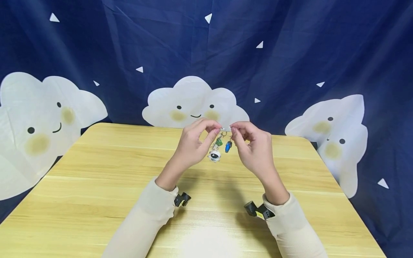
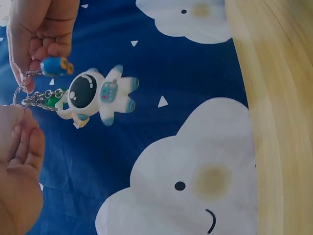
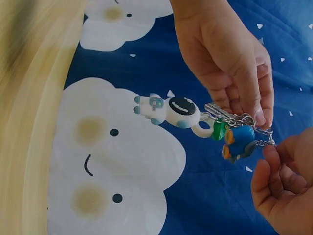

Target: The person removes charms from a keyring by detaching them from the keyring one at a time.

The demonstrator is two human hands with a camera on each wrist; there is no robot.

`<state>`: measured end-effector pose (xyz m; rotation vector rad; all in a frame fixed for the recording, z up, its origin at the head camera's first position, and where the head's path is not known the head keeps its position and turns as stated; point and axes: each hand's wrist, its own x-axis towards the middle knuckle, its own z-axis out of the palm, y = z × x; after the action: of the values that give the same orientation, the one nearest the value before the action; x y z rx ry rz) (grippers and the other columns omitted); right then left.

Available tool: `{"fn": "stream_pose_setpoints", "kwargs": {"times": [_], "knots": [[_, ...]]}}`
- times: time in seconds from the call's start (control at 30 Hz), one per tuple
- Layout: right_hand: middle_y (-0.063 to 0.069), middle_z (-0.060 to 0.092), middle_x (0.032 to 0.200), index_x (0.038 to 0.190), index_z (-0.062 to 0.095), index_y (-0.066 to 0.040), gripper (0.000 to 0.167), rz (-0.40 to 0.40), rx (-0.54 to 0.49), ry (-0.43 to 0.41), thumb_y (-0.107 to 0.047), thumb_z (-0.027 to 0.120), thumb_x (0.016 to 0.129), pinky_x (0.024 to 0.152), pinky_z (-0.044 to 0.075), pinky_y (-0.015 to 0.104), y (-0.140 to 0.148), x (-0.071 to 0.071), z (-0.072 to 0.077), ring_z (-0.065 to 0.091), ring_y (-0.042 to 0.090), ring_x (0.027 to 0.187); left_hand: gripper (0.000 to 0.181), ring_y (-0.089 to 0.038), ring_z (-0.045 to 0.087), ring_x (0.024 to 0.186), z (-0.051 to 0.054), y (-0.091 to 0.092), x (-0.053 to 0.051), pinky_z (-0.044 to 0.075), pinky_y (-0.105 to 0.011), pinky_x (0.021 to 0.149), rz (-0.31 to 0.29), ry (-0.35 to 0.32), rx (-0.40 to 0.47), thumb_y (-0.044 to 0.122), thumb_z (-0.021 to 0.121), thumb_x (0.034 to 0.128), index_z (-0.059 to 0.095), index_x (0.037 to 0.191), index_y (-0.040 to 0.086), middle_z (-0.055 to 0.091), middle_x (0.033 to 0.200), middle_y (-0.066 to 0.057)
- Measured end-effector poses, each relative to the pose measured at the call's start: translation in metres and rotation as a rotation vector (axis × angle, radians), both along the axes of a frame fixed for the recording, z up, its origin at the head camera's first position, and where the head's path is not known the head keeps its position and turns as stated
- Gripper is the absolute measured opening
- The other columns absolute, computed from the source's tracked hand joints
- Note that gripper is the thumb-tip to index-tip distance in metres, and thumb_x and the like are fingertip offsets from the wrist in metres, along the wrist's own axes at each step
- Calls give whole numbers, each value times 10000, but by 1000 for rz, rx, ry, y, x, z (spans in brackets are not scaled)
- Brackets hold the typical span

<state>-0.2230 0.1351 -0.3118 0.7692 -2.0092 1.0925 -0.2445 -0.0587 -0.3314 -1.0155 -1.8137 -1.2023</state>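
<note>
Both hands are raised above the table, fingertips close together at a metal key ring (image 2: 20, 93). My left hand (image 1: 194, 143) pinches the ring between thumb and forefinger. Opposite it, my right hand (image 1: 258, 150) pinches the ring's other side, by the short chain of a blue charm (image 3: 241, 139) with orange feet. From the ring hang a white astronaut figure (image 2: 93, 95) with a dark visor, a green charm (image 1: 219, 142) and a silver key (image 3: 218, 111). The astronaut dangles nearer my left hand, the blue charm nearer my right.
Below the hands is a light wooden table (image 1: 129, 200). Behind it hangs a dark blue cloth (image 1: 180, 43) with white smiling clouds and small triangles. A black wrist camera (image 1: 182, 199) is at the left cuff, another (image 1: 259, 210) at the right.
</note>
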Motion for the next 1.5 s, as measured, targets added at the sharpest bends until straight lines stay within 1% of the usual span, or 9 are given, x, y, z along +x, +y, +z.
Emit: {"fn": "stream_pose_setpoints", "kwargs": {"times": [0.17,0.43,0.57,0.77,0.83,1.0,1.3,1.37,1.5], "knots": [[15,684,699,971,752,-20,91,-6,22,29,-22,662,962,482,373,177,0,-1,-1,569,101,559,69,-229,647,881,2,-1,0,509,-360,799,50,168,-70,-37,676,953,704,1015,-25,716,960,-120],[37,650,682,955,755,-12,92,-46,41,46,-19,663,952,519,411,197,-1,-1,-1,568,112,577,74,-253,610,912,4,-2,4,502,-324,825,114,243,-230,-3,659,976,707,1033,-4,706,995,-94],[49,664,681,945,751,-3,81,-67,23,42,-13,671,943,526,437,224,0,-1,0,571,122,571,89,-215,638,904,1,1,4,522,-298,799,83,112,-167,18,678,973,718,1049,-5,724,984,-86],[61,656,686,951,734,16,67,-73,-6,29,-2,670,945,547,468,239,0,-1,0,574,134,579,130,-143,698,919,-8,6,2,562,-310,851,-116,-323,26,96,697,982,737,1090,36,756,989,-39],[61,653,685,953,733,17,66,-74,-8,24,1,670,944,552,465,224,0,0,0,573,135,580,131,-151,701,945,-11,6,1,562,-343,870,-184,-430,62,106,696,986,739,1092,44,760,1005,-31],[59,657,685,953,732,22,69,-75,-15,18,-1,668,945,568,442,161,0,0,1,578,137,577,125,-147,699,948,-14,5,-1,557,-410,806,-231,-509,67,119,696,988,744,1083,56,757,1023,-8],[53,668,697,951,736,12,72,-65,-14,9,-14,668,946,558,461,216,-2,2,1,580,131,584,88,-285,674,847,-12,5,-2,540,-331,768,-190,-433,142,85,676,993,711,1053,31,737,950,-56],[53,678,702,949,735,15,71,-62,-15,13,-11,669,945,559,463,211,-2,2,1,591,132,584,79,-242,680,828,-11,6,-2,541,-319,760,-142,-341,127,77,683,985,714,1040,29,741,938,-53],[49,684,702,949,733,10,68,-54,-11,13,-15,670,947,560,453,184,-3,2,1,600,130,584,53,-162,668,827,-7,6,-3,545,-278,757,-13,-55,50,24,711,951,726,999,9,739,914,-64]]}}
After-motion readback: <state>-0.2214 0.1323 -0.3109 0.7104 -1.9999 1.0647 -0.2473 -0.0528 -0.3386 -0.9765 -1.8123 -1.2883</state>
